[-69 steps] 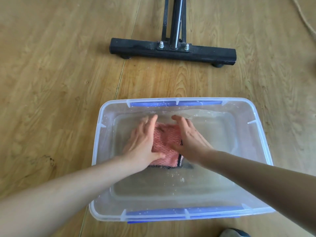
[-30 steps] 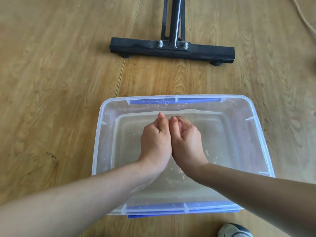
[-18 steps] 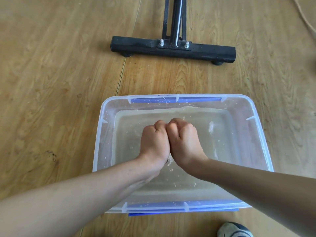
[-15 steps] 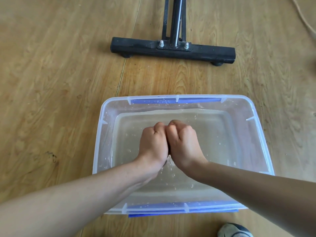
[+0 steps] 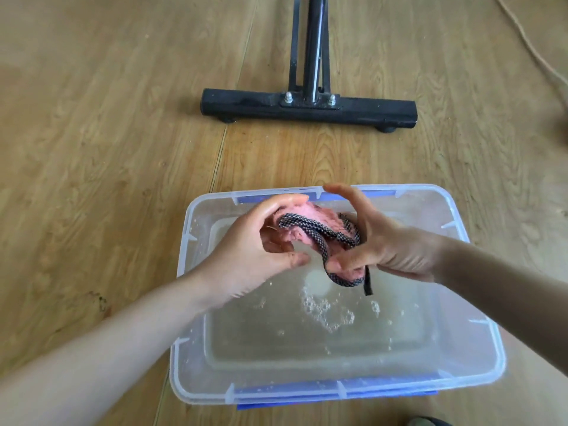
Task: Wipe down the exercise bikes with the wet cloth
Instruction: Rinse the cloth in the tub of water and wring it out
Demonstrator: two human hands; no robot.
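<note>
A pink wet cloth (image 5: 310, 215) with a black-and-white speckled edging is bunched up between both hands, above the far half of a clear plastic tub (image 5: 181, 305). My left hand (image 5: 255, 250) cups its left side, fingers curled over the top and thumb underneath. On the other side, my right hand (image 5: 384, 244) pinches it with thumb and fingers. A black strap end hangs below the cloth. Beyond the tub, the black base bar of an exercise bike (image 5: 307, 109) rests on the floor, with its post rising out of view.
The tub holds cloudy water with bubbles (image 5: 329, 312) and has blue clips on its near and far rims. It stands on a wooden floor (image 5: 92, 149). A rope (image 5: 528, 41) lies at the top right. A shoe tip (image 5: 430, 422) shows at the bottom edge.
Both fists were clenched together low in the tub, squeezing the hidden cloth. They have since lifted and opened up, and the bunched pink cloth now shows between them.
</note>
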